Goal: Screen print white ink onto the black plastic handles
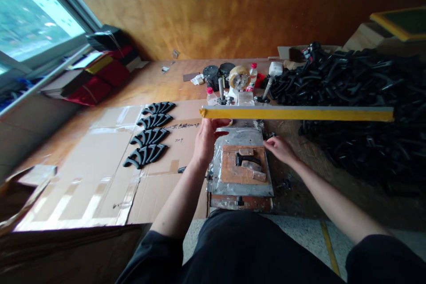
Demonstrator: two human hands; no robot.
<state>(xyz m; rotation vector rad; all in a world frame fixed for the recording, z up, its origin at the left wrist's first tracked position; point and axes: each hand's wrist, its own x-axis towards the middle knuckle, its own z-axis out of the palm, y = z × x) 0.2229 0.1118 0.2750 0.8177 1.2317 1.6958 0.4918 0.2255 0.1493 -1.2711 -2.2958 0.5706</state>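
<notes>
Handwritten line (184,126) with "黑色" on cardboard (188,148), rest unclear, "20" and a blurred mark (181,140) below

A black, curved piece (250,159) is lying on its side on a brown board (228,174) (its broader end is facing left), beside small, worn blocks (253,167). A long yellow bar (296,114), grey along its top, is stretching nearly level across the view.

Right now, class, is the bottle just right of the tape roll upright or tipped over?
Upright: the bottle stands with its red cap at the top.
</notes>
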